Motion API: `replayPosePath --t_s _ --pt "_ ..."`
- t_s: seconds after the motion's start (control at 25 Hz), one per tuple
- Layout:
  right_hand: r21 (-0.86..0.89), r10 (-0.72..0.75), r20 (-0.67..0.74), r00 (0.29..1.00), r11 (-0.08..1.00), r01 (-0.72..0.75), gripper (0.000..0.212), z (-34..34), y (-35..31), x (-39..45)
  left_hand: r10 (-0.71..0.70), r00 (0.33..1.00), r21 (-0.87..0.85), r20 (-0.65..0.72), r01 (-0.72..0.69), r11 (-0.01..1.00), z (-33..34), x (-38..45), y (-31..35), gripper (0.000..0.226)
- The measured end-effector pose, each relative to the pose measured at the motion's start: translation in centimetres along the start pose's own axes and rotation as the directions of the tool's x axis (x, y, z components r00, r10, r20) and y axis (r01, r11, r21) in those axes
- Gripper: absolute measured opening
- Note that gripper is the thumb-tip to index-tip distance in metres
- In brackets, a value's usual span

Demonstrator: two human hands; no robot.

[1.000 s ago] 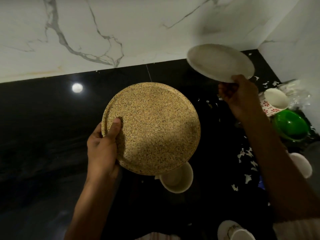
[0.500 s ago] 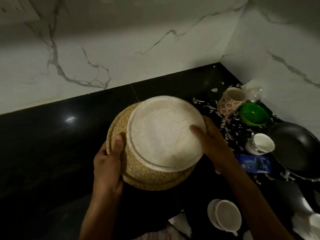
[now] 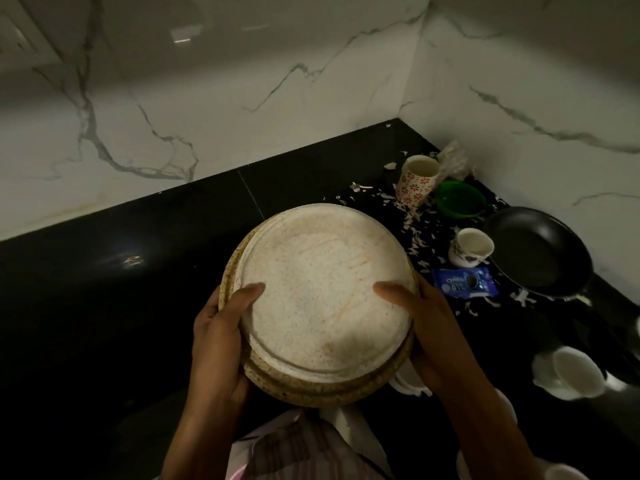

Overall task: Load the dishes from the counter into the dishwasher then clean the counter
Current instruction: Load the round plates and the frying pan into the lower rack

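Observation:
A white plate [image 3: 322, 289] lies stacked on a speckled tan plate [image 3: 311, 389], both held above the black counter [image 3: 138, 289]. My left hand [image 3: 218, 337] grips the stack's left rim, thumb on top of the white plate. My right hand [image 3: 426, 323] grips the right rim the same way. To the right stand a flowered cup [image 3: 415, 178], a green bowl [image 3: 459, 199], a small patterned cup [image 3: 471, 245], a black frying pan [image 3: 540, 251] and a white cup [image 3: 575, 372]. No dishwasher is in view.
White scraps [image 3: 415, 233] litter the counter's right part, beside a blue biscuit wrapper [image 3: 464, 282]. A crumpled clear bag [image 3: 453, 161] sits in the corner. Marble walls [image 3: 242, 98] close the back and right. More white crockery [image 3: 408, 382] shows under the stack.
My right hand brought the white plate down onto the tan plate and both hands now hold the stack by its sides. The stack has come nearer to me.

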State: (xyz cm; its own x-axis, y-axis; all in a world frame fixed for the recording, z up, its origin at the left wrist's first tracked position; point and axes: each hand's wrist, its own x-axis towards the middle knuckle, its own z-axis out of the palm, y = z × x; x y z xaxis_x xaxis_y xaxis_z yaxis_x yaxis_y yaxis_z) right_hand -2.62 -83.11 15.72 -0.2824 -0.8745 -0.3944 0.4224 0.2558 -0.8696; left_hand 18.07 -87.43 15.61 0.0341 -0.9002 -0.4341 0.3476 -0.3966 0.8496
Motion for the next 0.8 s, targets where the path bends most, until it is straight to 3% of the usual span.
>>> replayPosePath --t_s 0.24,0.48,0.8 --pt "0.100 -0.064 -0.070 0.995 0.992 0.071 0.047 -3.4 1.9 -6.8 -0.060 0.994 0.033 0.096 0.057 0.998 -0.1 -4.4 -2.5 0.050" --pt "0.135 -0.080 -0.116 0.990 0.986 0.096 0.047 -6.1 3.9 -13.9 -0.025 0.999 0.169 0.030 0.020 0.985 -0.9 -10.3 -6.0 0.026" --pt "0.135 -0.076 -0.198 0.977 0.985 0.104 0.046 -7.2 6.6 -19.7 -0.021 0.996 0.173 0.088 0.006 0.985 -2.6 -15.0 -7.4 0.028"
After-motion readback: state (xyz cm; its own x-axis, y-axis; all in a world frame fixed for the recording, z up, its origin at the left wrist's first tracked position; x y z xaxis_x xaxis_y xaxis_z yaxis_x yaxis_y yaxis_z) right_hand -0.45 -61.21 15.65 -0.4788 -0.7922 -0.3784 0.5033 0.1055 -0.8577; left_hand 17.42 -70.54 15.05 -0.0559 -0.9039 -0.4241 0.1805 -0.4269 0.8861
